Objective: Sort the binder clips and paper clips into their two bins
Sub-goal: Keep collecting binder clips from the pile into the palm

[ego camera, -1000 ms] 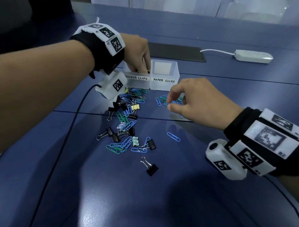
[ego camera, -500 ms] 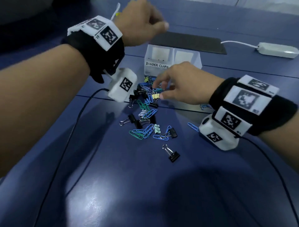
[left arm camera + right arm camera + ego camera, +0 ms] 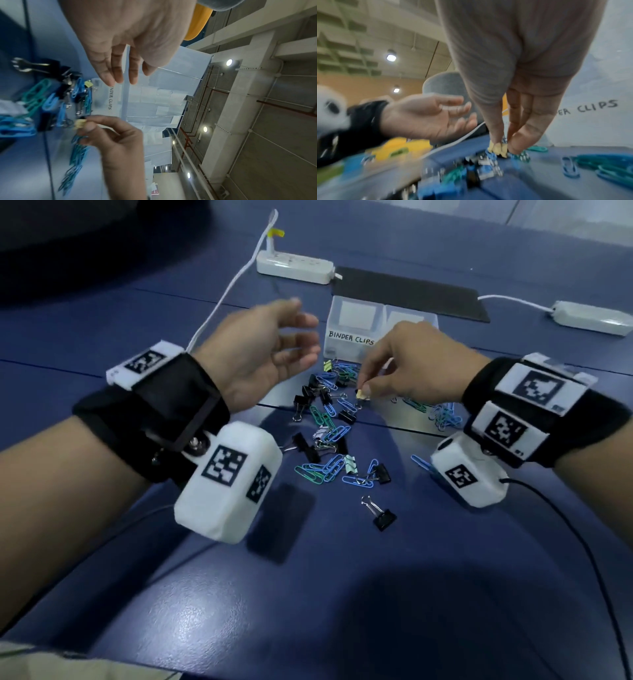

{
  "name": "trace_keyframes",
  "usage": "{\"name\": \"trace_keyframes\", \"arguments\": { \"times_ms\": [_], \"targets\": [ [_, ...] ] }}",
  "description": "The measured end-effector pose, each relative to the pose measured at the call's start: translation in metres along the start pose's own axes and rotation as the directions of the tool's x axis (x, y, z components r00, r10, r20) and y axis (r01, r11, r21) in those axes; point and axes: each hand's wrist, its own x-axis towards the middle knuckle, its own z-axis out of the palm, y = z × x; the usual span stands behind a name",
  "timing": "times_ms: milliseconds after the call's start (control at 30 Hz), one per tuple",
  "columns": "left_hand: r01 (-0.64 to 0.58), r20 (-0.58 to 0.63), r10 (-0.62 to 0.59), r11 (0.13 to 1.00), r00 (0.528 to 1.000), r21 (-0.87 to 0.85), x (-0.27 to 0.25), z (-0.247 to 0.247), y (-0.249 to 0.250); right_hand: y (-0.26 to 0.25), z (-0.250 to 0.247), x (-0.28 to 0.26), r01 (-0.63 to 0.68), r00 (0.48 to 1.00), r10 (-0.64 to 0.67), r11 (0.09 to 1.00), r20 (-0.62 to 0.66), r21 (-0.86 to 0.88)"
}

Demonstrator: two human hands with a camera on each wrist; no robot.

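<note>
A heap of blue and green paper clips and black binder clips lies on the blue table in front of two clear bins. The left bin reads BINDER CLIPS; the other bin is half hidden behind my right hand. My right hand pinches a small yellow binder clip at the top of the heap. My left hand hovers empty to the left of the bins, fingers loosely spread, palm turned inward. A second bunch of paper clips lies under my right wrist.
A lone black binder clip lies nearer to me. Two white power strips with cords and a black mat sit behind the bins. Black cables trail from both wrist cameras across the table.
My left hand has come down from above the bins and opened beside them. My right hand moved left from the paper clips onto the heap and pinched the yellow binder clip.
</note>
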Motion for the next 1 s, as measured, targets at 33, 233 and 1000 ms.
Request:
{"name": "trace_keyframes", "arguments": {
  "times_ms": [33, 233, 1000],
  "targets": [
    [0.014, -0.002, -0.014, 1.0, 1.0, 0.0, -0.002, 0.001, -0.004, 0.002, -0.003, -0.001, -0.021, 1.0, 0.02, 0.999, 0.008, 0.042],
    [0.039, -0.009, -0.04, 0.999, 0.999, -0.026, -0.011, 0.008, -0.016, 0.001, -0.006, -0.004, -0.088, 0.996, 0.077, 0.953, 0.05, 0.288],
    [0.274, 0.19, -0.252, 0.956, 0.949, -0.101, -0.018, 0.014, -0.025, -0.021, -0.001, -0.002, -0.083, 0.994, 0.027, 0.817, 0.105, 0.571]
  ]
}}
